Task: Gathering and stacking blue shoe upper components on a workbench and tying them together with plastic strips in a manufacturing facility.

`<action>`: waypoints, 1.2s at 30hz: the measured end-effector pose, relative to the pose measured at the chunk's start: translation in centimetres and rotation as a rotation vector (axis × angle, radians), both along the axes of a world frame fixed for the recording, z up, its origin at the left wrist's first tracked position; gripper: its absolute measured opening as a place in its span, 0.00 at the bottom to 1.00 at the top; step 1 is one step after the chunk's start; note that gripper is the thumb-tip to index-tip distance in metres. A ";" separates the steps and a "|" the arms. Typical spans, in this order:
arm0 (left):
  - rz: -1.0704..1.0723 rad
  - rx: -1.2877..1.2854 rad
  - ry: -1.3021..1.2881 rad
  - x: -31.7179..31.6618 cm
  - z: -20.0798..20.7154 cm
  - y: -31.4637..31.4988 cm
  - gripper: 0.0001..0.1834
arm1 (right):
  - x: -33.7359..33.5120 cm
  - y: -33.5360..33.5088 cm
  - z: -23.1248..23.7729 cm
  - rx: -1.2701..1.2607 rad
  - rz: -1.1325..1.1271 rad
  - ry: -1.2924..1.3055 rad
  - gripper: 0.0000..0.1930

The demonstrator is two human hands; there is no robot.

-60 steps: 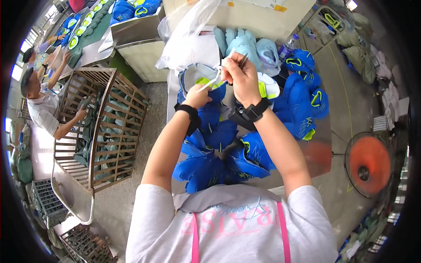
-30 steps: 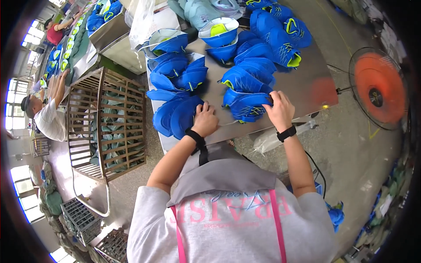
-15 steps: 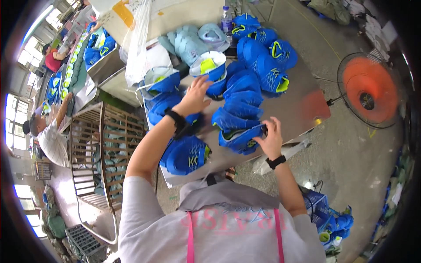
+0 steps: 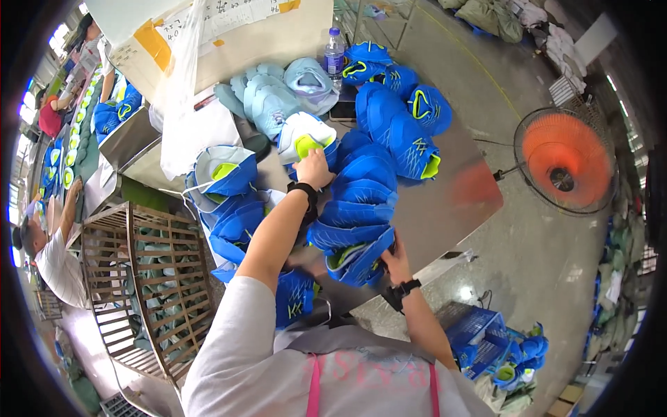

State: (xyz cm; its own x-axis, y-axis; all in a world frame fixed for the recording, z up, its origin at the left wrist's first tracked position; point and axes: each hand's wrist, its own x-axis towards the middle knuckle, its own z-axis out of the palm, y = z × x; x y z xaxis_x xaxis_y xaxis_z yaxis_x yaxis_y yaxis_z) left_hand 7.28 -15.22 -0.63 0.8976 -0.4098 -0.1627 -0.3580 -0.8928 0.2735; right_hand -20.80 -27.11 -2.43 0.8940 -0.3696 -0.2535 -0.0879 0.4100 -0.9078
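My left hand [image 4: 314,169] is closed at the lime-green lining of a blue shoe upper with a white inside [image 4: 303,133]; its fingertips are partly hidden there. Lower down, my right hand [image 4: 397,260] grips the right side of a blue shoe upper [image 4: 367,263], the nearest of a nested row of blue uppers [image 4: 363,182]. That upper tilts, its opening toward me. To the left, another pile of blue uppers [image 4: 233,224] has a white-lined one [image 4: 226,170] on top. A single blue upper [image 4: 294,295] lies by the table's front edge, partly behind my left arm.
Light-blue uppers [image 4: 268,101], a bottle [image 4: 334,54] and more blue uppers [image 4: 399,125] occupy the table's [image 4: 455,198] far side. An orange fan [image 4: 564,160] stands at right. A slatted cart [image 4: 132,278] is at left, a blue crate [image 4: 479,333] lower right. Other people [image 4: 55,260] work at far left.
My left hand has moved from above the piles onto the white-lined upper. My right hand stays at the nearest upper of the row. The head view has shifted, so the table sits lower.
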 end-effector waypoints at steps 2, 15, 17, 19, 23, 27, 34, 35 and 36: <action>-0.064 -0.043 0.030 -0.4 0.3 -0.7 0.34 | 0.8 -1.0 -1.6 0.024 -0.066 0.014 0.45; -0.119 -0.622 0.376 -7.0 5.8 1.5 0.29 | -2.0 -3.0 -6.7 0.372 -0.060 -0.022 0.38; -0.136 -0.763 0.328 -8.1 8.4 4.8 0.26 | -1.1 -0.5 0.7 0.306 -0.049 -0.083 0.35; -0.161 -0.854 0.269 -10.8 15.2 4.3 0.26 | -0.8 -1.6 6.1 0.253 -0.097 -0.216 0.30; -0.127 -0.911 0.228 -12.3 22.7 6.1 0.25 | 0.0 -5.0 10.9 -0.437 0.022 -0.349 0.36; -0.070 -1.143 0.255 -12.8 23.7 12.4 0.24 | -0.1 0.1 17.6 -0.203 0.173 -0.366 0.50; -0.085 -1.461 0.147 -16.2 21.7 29.2 0.26 | 0.0 16.1 20.4 -0.305 0.385 -0.540 0.57; -0.040 -1.444 0.155 -17.3 21.7 32.0 0.28 | 0.1 18.5 19.7 -0.283 0.398 -0.511 0.57; 0.020 -1.427 0.162 -18.4 21.6 35.3 0.30 | 0.0 21.2 19.3 -0.290 0.437 -0.486 0.56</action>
State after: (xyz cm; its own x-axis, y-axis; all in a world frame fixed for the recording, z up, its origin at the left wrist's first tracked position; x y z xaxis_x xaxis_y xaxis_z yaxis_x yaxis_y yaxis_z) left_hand -11.11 20.10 20.98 0.9167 -0.2949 0.2698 -0.2276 0.1698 0.9588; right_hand -20.82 -5.96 16.88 0.9626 0.0565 0.2650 0.2527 0.1662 -0.9532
